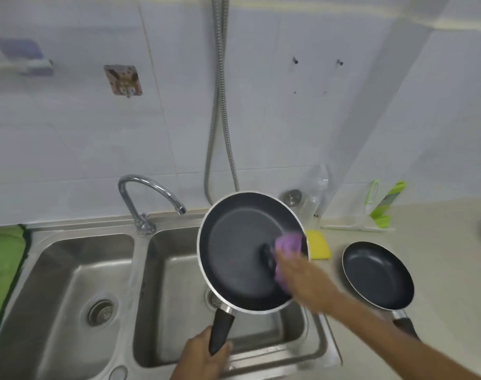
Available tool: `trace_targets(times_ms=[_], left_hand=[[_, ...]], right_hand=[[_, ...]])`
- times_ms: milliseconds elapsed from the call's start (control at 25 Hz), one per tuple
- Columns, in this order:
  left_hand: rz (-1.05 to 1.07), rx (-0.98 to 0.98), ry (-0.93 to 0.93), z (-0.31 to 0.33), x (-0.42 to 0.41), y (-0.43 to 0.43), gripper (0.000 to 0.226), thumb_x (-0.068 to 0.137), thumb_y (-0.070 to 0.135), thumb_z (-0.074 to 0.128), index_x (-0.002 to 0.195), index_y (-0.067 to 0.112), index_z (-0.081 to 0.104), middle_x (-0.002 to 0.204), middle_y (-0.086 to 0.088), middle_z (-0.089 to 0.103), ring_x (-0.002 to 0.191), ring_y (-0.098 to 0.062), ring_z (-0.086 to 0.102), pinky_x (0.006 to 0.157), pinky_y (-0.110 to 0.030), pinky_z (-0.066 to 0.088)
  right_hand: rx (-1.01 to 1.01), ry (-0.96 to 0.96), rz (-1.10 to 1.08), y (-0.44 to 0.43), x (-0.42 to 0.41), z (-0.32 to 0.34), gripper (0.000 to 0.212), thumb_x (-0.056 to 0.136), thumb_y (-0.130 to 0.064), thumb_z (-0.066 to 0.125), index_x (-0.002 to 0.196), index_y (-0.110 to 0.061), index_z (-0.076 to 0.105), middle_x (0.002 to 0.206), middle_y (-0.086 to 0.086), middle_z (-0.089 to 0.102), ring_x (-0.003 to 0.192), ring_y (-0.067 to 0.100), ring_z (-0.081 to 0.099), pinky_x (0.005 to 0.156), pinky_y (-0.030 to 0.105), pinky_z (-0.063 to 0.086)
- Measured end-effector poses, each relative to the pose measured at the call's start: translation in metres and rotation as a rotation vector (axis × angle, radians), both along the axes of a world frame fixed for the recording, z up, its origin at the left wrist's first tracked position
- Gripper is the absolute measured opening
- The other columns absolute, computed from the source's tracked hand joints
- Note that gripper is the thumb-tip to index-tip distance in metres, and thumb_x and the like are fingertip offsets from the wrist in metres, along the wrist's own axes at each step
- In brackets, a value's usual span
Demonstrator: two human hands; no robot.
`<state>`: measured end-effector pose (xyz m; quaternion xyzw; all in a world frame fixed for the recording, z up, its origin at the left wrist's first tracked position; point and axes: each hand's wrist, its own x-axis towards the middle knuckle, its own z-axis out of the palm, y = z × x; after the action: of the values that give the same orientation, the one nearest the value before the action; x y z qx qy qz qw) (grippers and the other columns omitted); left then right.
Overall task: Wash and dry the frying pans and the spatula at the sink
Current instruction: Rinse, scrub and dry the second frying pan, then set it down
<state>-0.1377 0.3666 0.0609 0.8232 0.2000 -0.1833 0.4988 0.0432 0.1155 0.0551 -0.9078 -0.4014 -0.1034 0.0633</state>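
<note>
A large dark frying pan [239, 250] with a pale rim is tilted up over the right basin of the steel sink [151, 270]. My left hand [201, 357] grips its black handle from below. My right hand [297, 275] presses a purple cloth [287, 242] against the pan's inner right side; the hand is motion-blurred. A smaller dark frying pan [377, 275] lies flat on the counter to the right of the sink, handle pointing toward me. I see no spatula.
A curved chrome tap [149, 196] stands between the two basins. A yellow sponge [318, 244] lies behind the large pan. A green cloth [3, 267] lies left of the sink. A green squeegee and brush [382, 209] stand in the counter's back corner. A metal hose [220, 105] hangs down the tiled wall.
</note>
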Motion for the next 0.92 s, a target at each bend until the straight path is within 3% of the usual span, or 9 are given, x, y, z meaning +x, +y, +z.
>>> trace_targets(times_ms=[120,200,280,400,480,600,760,800,920], left_hand=[[-0.15,0.096,0.016,-0.001,0.008,-0.003,0.013,0.096,0.039,0.064,0.092,0.035,0.052,0.08,0.006,0.063,0.093,-0.011,0.067,0.074,-0.007,0.042],[-0.176,0.106,-0.046,0.005,0.016,-0.003,0.009,0.095,0.032,0.067,0.095,0.027,0.061,0.081,0.004,0.067,0.086,-0.008,0.069,0.072,-0.012,0.043],[-0.068,-0.015,-0.118,0.017,0.018,-0.002,0.019,0.091,0.029,0.071,0.081,0.017,0.06,0.064,0.006,0.058,0.057,-0.005,0.054,0.06,-0.026,0.044],[-0.021,-0.13,-0.082,0.03,0.019,0.009,0.028,0.094,0.03,0.069,0.083,0.008,0.054,0.055,0.006,0.045,0.046,-0.01,0.039,0.047,-0.026,0.035],[-0.061,-0.067,-0.097,0.032,0.018,0.008,0.028,0.094,0.034,0.067,0.089,0.008,0.058,0.056,0.006,0.046,0.046,-0.007,0.04,0.048,-0.024,0.036],[-0.108,0.098,-0.146,0.038,0.021,-0.003,0.025,0.092,0.037,0.068,0.08,0.02,0.055,0.058,0.006,0.05,0.047,-0.004,0.044,0.051,-0.02,0.037],[-0.011,-0.02,-0.161,0.051,0.028,0.001,0.032,0.095,0.03,0.068,0.073,0.022,0.047,0.054,0.008,0.045,0.046,-0.007,0.039,0.047,-0.025,0.035],[0.003,-0.074,-0.152,0.052,0.029,0.004,0.033,0.096,0.029,0.068,0.073,0.022,0.046,0.055,0.007,0.043,0.047,-0.01,0.039,0.046,-0.027,0.035],[-0.013,-0.098,-0.126,0.046,0.027,0.004,0.031,0.095,0.034,0.068,0.075,0.02,0.047,0.057,0.007,0.042,0.048,-0.011,0.039,0.047,-0.027,0.034]], right_hand=[[0.056,0.148,0.176,0.077,-0.036,-0.003,0.06,0.107,-0.023,0.036,0.162,-0.009,0.015,0.168,0.008,0.023,0.155,0.024,0.023,0.125,0.039,0.023],[0.054,0.099,-0.015,0.121,0.017,0.028,0.056,0.103,-0.019,0.043,0.155,-0.002,0.031,0.162,0.017,0.034,0.15,0.035,0.032,0.122,0.047,0.03],[-0.086,0.093,-0.182,0.09,0.085,0.052,0.058,0.101,-0.02,0.049,0.155,-0.005,0.035,0.157,0.019,0.042,0.145,0.039,0.04,0.113,0.051,0.041],[-0.075,-0.039,-0.083,0.008,0.064,0.023,0.056,0.108,-0.029,0.012,0.161,-0.011,0.017,0.164,0.015,0.031,0.151,0.034,0.031,0.117,0.048,0.035],[0.055,0.04,0.067,0.012,-0.013,0.01,0.053,0.109,-0.026,0.02,0.156,-0.008,0.036,0.161,0.013,0.037,0.148,0.033,0.037,0.122,0.044,0.028],[0.021,0.091,0.128,0.081,-0.008,0.019,0.053,0.107,-0.027,0.025,0.159,-0.018,0.03,0.167,0.006,0.026,0.154,0.029,0.023,0.125,0.045,0.023],[-0.042,-0.021,-0.191,0.048,0.107,0.048,0.05,0.104,-0.024,0.042,0.15,-0.007,0.044,0.158,0.018,0.041,0.147,0.038,0.038,0.11,0.053,0.043],[-0.019,-0.091,-0.154,0.024,0.101,0.04,0.049,0.102,-0.021,0.048,0.149,-0.004,0.045,0.155,0.02,0.045,0.145,0.038,0.04,0.112,0.051,0.042],[0.06,0.166,0.03,0.014,-0.005,0.029,0.049,0.102,-0.013,0.05,0.151,-0.013,0.046,0.156,0.013,0.045,0.146,0.034,0.04,0.118,0.041,0.036]])
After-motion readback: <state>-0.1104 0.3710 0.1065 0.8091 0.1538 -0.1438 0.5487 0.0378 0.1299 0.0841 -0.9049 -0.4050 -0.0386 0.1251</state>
